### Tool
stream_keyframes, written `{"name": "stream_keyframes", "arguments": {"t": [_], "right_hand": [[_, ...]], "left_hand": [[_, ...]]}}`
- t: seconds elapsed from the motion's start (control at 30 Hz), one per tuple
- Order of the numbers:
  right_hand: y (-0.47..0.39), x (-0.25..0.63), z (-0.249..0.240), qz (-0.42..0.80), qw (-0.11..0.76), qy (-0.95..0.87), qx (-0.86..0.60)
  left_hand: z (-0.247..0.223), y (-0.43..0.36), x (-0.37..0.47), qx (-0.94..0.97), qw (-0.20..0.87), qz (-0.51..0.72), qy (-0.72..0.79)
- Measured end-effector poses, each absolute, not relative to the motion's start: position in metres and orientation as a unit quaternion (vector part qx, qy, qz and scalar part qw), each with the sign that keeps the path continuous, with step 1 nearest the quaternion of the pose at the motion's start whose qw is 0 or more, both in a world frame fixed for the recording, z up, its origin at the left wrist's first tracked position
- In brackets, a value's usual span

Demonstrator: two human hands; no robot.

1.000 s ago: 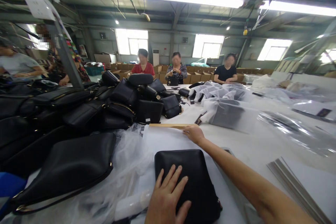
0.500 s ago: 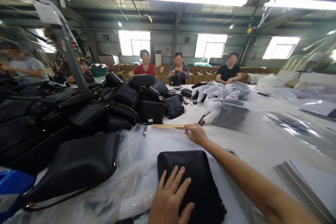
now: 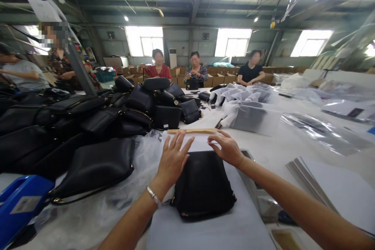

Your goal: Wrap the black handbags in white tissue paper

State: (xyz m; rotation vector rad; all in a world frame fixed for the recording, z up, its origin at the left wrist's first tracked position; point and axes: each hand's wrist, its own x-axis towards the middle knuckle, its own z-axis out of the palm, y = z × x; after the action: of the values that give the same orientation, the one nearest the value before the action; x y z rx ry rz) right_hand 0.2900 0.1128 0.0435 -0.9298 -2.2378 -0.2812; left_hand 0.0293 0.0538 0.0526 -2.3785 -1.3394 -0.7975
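A black handbag point(image 3: 202, 183) lies flat in front of me on white sheets point(image 3: 205, 234), its gold zip end toward me. My left hand point(image 3: 172, 158) is open, fingers spread over the sheets' far left part, beside the bag's upper left corner. My right hand point(image 3: 230, 150) is closed in a pinch at the far edge, thumb and forefinger on the white sheet just above the bag. A brown strip point(image 3: 190, 130) runs along that far edge, by the fingertips of both hands.
Black handbags point(image 3: 140, 99) are heaped at the left, one bag point(image 3: 99, 160) nearer me on clear plastic. A blue tool point(image 3: 26, 199) is at lower left. On the right are wrapped bags point(image 3: 246, 117), plastic sleeves point(image 3: 325, 129) and grey boards point(image 3: 310, 183). Several people sit or stand beyond.
My left hand has lifted off the bag and reached forward to the sheets' far edge. The bag now sits turned and farther from me. My right hand stays near the far edge.
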Motion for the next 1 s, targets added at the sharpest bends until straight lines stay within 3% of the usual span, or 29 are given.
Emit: {"name": "stream_keyframes", "arguments": {"t": [0.2, 0.57, 0.7, 1.0], "right_hand": [[0.08, 0.302, 0.039, -0.131, 0.319, -0.882, -0.321], [0.035, 0.315, 0.014, -0.095, 0.261, -0.896, -0.348], [0.032, 0.313, 0.008, -0.076, 0.236, -0.889, -0.385], [0.024, 0.314, 0.02, -0.083, 0.267, -0.884, -0.375]], "left_hand": [[0.067, 0.077, 0.031, -0.853, 0.207, -0.226, -0.423], [0.006, 0.019, 0.008, -0.872, 0.15, -0.2, -0.421], [0.008, 0.02, -0.004, -0.854, 0.172, -0.202, -0.448], [0.027, 0.035, -0.026, -0.865, 0.201, -0.196, -0.416]]}}
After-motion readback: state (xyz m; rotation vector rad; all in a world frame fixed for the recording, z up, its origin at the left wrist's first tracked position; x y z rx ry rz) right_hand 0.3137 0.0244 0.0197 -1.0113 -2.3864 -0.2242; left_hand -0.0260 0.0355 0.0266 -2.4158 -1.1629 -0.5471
